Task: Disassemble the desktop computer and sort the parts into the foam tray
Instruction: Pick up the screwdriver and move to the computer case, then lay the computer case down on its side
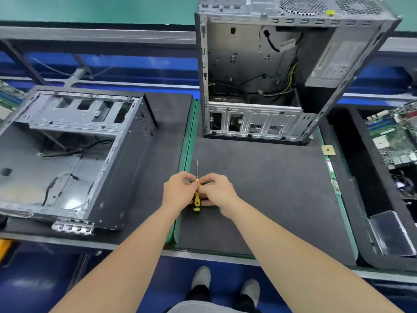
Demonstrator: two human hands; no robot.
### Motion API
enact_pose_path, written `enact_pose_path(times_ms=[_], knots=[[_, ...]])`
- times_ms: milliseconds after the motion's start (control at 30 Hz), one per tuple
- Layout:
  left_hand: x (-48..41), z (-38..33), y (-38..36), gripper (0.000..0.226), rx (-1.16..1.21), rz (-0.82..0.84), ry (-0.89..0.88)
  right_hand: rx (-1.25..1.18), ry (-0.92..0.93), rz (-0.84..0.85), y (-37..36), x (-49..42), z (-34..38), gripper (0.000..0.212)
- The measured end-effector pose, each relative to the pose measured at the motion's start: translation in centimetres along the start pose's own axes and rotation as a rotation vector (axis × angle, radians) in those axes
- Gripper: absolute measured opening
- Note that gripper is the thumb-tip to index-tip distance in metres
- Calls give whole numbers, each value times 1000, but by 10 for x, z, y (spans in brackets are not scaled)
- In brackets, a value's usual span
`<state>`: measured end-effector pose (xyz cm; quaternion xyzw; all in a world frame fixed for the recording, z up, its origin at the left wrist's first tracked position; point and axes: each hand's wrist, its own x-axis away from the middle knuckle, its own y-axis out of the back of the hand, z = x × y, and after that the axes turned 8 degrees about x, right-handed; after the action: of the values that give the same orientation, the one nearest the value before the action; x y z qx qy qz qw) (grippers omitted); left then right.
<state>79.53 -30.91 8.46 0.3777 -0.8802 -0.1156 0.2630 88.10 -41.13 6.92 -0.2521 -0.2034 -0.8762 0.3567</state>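
Two hands, one screwdriver [197, 197].
Our left hand [178, 192] and right hand [217, 192] pinch its smooth yellow-and-black handle near the soft dark mat's [259, 188] left edge. Farther back on the mat stands one open grey metal computer case [259, 71].

- No text is legible: the label on the power supply [334, 70], at 1 o'clock, is blurred.
- The sticker [329, 165] on the desk [270, 199] edge, at 3 o'clock, is too small.
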Motion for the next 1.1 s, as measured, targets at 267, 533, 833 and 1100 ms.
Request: enact_pose_path(times_ms=[267,533,833,1100], knots=[[-14,21,34,16,-203,-100,-39,33,-22,62,-45,-13,7,36],[-21,27,29,27,-225,-89,-99,142,25,13,-42,-16,5,43],[-38,-19,22,24,-248,-93,-304,187,144,-198,8,-13,28,33],[-46,-112,-33,28,-296,-54,-810,415,379,-614,118,5,64,33]])
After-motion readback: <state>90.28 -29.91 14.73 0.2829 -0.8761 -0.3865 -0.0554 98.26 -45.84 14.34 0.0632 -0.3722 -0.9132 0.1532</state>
